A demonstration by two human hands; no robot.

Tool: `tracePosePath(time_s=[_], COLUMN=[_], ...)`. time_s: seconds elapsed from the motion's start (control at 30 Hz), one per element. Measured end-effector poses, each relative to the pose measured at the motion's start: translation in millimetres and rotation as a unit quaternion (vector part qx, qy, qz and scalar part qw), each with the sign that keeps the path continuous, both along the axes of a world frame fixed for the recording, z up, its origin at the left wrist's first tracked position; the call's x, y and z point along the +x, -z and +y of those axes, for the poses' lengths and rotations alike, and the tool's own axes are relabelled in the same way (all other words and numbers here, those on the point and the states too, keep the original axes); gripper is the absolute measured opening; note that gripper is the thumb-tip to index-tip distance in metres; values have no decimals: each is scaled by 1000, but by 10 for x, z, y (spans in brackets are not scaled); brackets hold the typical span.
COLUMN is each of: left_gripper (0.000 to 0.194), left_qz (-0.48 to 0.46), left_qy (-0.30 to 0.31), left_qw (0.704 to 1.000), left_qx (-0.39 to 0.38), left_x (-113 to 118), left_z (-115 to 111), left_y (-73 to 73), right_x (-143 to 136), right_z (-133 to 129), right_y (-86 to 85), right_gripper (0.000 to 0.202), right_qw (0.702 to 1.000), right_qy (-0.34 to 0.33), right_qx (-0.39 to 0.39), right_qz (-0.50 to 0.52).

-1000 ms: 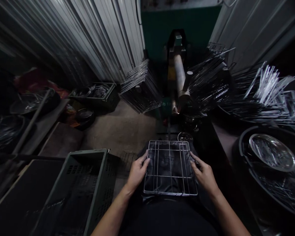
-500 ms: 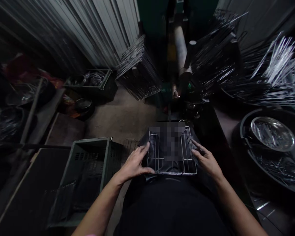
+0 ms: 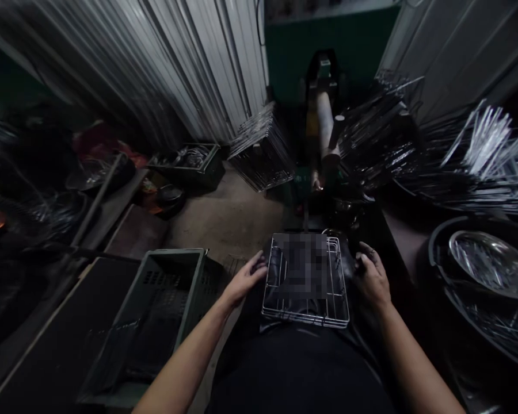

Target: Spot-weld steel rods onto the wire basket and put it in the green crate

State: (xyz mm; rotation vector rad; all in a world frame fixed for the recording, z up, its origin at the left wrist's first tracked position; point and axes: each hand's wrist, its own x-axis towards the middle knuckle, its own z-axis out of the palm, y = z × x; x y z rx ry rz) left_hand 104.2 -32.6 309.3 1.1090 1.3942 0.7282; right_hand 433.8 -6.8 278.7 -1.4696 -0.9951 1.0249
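A square wire rack (image 3: 305, 305) with raised rims lies flat on the dark cloth over my lap. My left hand (image 3: 244, 280) is at its left rim, fingertips on the wire. My right hand (image 3: 372, 277) rests on the dark cloth just off the rack's right rim, fingers loosely bent, with a small gap to the wire. The middle of the rack is blurred out.
A green plastic crate (image 3: 164, 305) stands at my left knee. Stacks of wire racks (image 3: 263, 149) lean ahead, with a machine and its roller (image 3: 324, 123) behind. Bundles of wire parts (image 3: 470, 161) and a metal bowl (image 3: 492, 261) are on the right.
My right hand has come off the rack's right rim and moved slightly outward. My left hand slid from the near left corner up to the left rim. The camera view tilted back up.
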Motion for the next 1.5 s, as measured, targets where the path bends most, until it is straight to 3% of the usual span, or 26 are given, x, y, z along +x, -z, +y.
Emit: tracePosePath(time_s=[0.07, 0.1, 0.23, 0.33, 0.43, 0.57, 0.77, 0.97, 1.07, 1.2, 1.33, 1.4, 1.5], left_gripper=[73, 69, 56, 49, 47, 50, 66, 69, 71, 78, 88, 89, 83], left_qz=[-44, -56, -98, -104, -85, -69, -199, -254, -271, -261, -168, -79, 68], left_qy=[-89, -102, -76, -64, -47, -27, -3, -93, -92, -62, -15, 12, 44], left_qw=[993, 988, 967, 954, 951, 955, 958, 961, 958, 954, 943, 923, 870], left_qx=[-68, -98, -222, -274, -294, -286, -207, -55, 15, 135, 287, 376, 487], left_x=[46, 75, 195, 228, 207, 170, 164, 208, 200, 141, 131, 169, 280], left_z=[200, 307, 665, 790, 798, 660, 217, -179, -336, -466, -494, -492, -459], left_y=[53, 70, 65, 29, -11, -134, -403, -367, -386, -589, -917, -1069, -1249], right_x=[-6, -7, 80, 216, 303, 309, 347, 423, 458, 502, 521, 534, 554], right_z=[161, 226, 383, 421, 413, 364, 257, 114, -3, -169, -321, -389, -454], right_y=[196, 291, 555, 617, 617, 580, 480, 227, 72, -84, -87, 18, 239], right_gripper=[42, 40, 33, 30, 22, 16, 16, 16, 19, 21, 24, 26, 27], right_qw=[999, 999, 974, 925, 899, 879, 861, 856, 854, 901, 969, 969, 944], right_qy=[15, 13, 65, 91, 86, 61, 58, 88, 59, 82, 186, 177, 79], right_qx=[29, 29, -26, -73, -94, -95, -74, -48, -4, 26, 106, 153, 163], right_qz=[21, 39, 215, 361, 420, 463, 499, 508, 516, 425, 119, -79, -274])
